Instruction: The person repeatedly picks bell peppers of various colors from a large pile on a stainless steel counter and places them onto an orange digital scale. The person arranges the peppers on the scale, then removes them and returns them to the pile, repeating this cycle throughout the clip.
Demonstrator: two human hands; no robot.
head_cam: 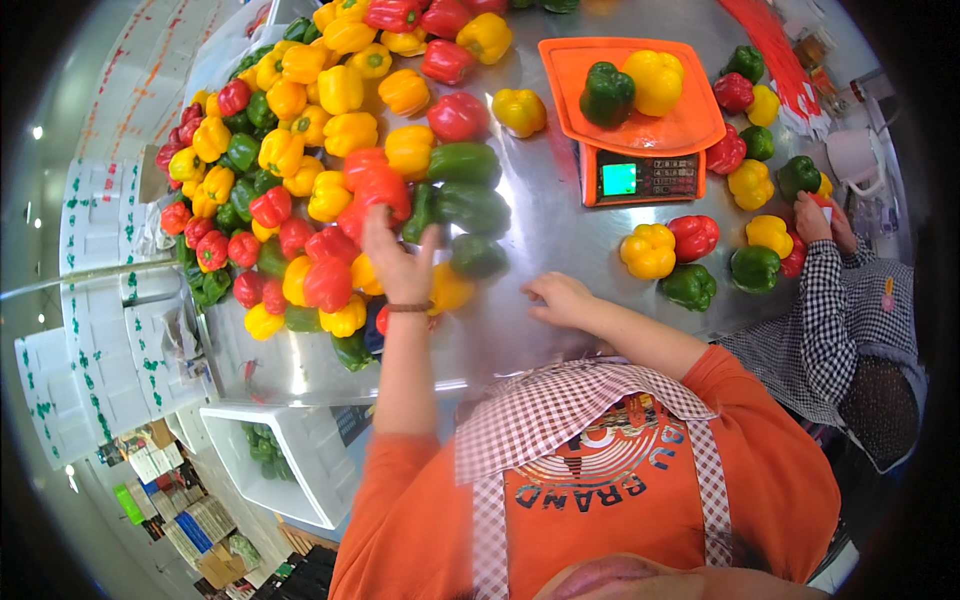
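My left hand, with a bracelet at its wrist, reaches into the pile of bell peppers; its thumb is spread from its fingers. Its fingertips overlap the near edge of a blurred red bell pepper; contact is unclear. Green bell peppers lie right of its fingers. My right hand hovers low over the steel table, fingers loosely bent, no object visible in it. Beyond it, a green bell pepper and a yellow bell pepper rest in the orange tray of a digital scale.
A yellow, red and green pepper group lies right of my right hand. More peppers line the right side near a co-worker's hands, a white mug and red mesh netting. A white foam box stands below the table's left edge.
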